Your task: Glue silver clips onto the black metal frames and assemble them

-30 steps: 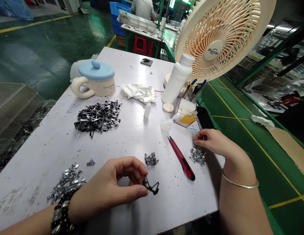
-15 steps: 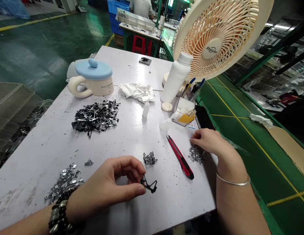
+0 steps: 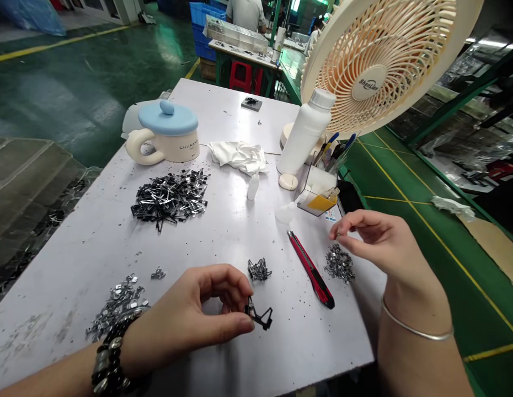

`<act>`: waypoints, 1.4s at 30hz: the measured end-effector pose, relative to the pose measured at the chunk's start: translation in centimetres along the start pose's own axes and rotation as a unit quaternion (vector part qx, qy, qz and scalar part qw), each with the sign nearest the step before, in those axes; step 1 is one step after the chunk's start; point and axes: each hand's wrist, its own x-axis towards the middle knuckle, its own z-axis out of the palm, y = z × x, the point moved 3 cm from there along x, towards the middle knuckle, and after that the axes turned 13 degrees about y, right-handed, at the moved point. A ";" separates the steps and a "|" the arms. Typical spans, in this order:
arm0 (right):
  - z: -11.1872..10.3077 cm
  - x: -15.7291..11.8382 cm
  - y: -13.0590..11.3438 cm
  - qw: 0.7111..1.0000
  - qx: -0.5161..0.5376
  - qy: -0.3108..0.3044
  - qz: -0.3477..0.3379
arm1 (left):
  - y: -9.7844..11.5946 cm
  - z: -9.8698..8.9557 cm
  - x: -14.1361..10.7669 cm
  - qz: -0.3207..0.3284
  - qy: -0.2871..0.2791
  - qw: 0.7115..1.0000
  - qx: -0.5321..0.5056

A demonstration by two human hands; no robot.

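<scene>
Between the thumb and fingers of my left hand (image 3: 198, 309) is a small black bent frame part (image 3: 262, 318), held just above the table. My right hand (image 3: 378, 240) pinches a tiny metal piece (image 3: 339, 234), too small to make out well. Below that hand lies a heap of tiny silvery metal pieces (image 3: 339, 264). A small cluster of dark metal parts (image 3: 259, 269) rests beyond my left fingertips. Left of my left hand, shiny small metal pieces (image 3: 119, 300) are spread by the wrist. Farther back is a big pile of black parts (image 3: 171, 198).
A red utility knife (image 3: 310, 270) lies between my hands. Behind stand a lidded mug (image 3: 176, 144), crumpled tissue (image 3: 238, 157), a small dropper bottle (image 3: 253, 186), a white bottle (image 3: 304, 135), a tool holder (image 3: 316, 190) and a large fan (image 3: 370, 82). A person (image 3: 246, 15) is at a far table.
My right hand has lifted off the heap of tiny metal pieces, with one pinched in its fingertips. My left hand keeps its hold on the black part. The view has shifted slightly.
</scene>
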 end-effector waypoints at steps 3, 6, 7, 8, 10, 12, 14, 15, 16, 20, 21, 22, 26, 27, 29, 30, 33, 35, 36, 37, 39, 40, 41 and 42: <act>1.6 -0.2 -0.5 0.999 0.044 -0.023 -0.022 | 0.0 -0.1 0.0 0.004 0.002 1.000 0.008; 2.6 -0.3 -0.6 0.997 0.069 -0.025 -0.031 | 0.0 -0.1 0.1 0.009 0.001 1.000 0.014; 2.8 -0.3 -0.6 0.996 0.078 -0.028 -0.033 | 0.0 -0.1 0.1 0.010 0.000 1.000 0.015; 2.9 -0.3 -0.5 0.995 0.086 -0.031 -0.034 | 0.0 -0.1 0.1 0.011 -0.001 1.000 0.016; 3.2 -0.4 -0.6 0.994 0.092 -0.040 -0.033 | 0.0 -0.2 0.2 0.012 -0.002 1.000 0.013; 3.5 -0.5 -0.6 0.994 0.090 -0.052 -0.019 | 0.0 -0.1 0.1 0.009 -0.002 1.000 0.008; 3.9 -0.7 -0.6 0.994 0.091 -0.066 0.016 | 0.1 -0.1 0.1 0.007 -0.003 1.000 0.003; 4.1 -0.9 -0.6 0.992 0.094 -0.073 0.038 | 0.1 -0.1 0.0 0.006 -0.003 1.000 0.001; 4.3 -1.0 -0.6 0.991 0.097 -0.078 0.057 | 0.1 -0.1 0.0 0.005 -0.003 1.000 -0.002; 5.1 -1.5 -0.7 0.989 0.081 -0.087 0.090 | 0.2 -0.2 0.0 0.002 0.002 1.000 -0.004; 5.2 -1.6 -0.7 0.990 0.072 -0.084 0.089 | 0.1 -0.3 0.1 0.004 -0.001 1.000 0.000; 5.4 -1.6 -0.7 0.991 0.064 -0.080 0.087 | 0.1 -0.3 0.1 0.007 -0.008 1.000 0.006; 6.1 -1.7 -1.0 0.995 0.055 -0.062 0.047 | 0.0 -0.3 0.3 0.028 -0.036 0.998 0.031; 6.2 -1.8 -1.1 0.996 0.058 -0.059 0.035 | 0.0 -0.3 0.3 0.041 -0.030 0.998 0.036; 6.6 -2.1 -1.4 0.995 0.078 -0.057 0.018 | -0.1 -0.3 0.2 0.083 0.001 0.995 0.046; 6.7 -2.2 -1.5 0.994 0.089 -0.058 0.015 | -0.1 -0.3 0.2 0.112 0.020 0.992 0.054; 7.0 -2.8 -2.0 0.992 0.100 -0.074 0.008 | -0.2 -0.4 -0.2 0.224 0.066 0.967 0.102; 7.2 -3.2 -2.3 0.992 0.094 -0.088 -0.003 | -0.2 -0.5 -0.5 0.297 0.093 0.939 0.146; 7.3 -3.3 -2.4 0.991 0.095 -0.095 -0.007 | -0.3 -0.5 -0.6 0.327 0.107 0.924 0.166; 7.4 -3.5 -2.5 0.990 0.099 -0.102 -0.008 | -0.3 -0.6 -0.7 0.350 0.122 0.911 0.183; 7.5 -3.6 -2.5 0.989 0.097 -0.110 -0.006 | -0.3 -0.7 -1.0 0.389 0.148 0.886 0.207; 7.6 -3.6 -2.5 0.989 0.096 -0.111 -0.007 | -0.3 -0.6 -1.0 0.403 0.156 0.875 0.220; 7.7 -3.6 -2.6 0.989 0.092 -0.111 -0.011 | -0.3 -0.6 -1.1 0.415 0.163 0.864 0.233; 7.8 -3.5 -2.6 0.990 0.088 -0.110 -0.019 | -0.3 -0.6 -1.1 0.426 0.170 0.855 0.244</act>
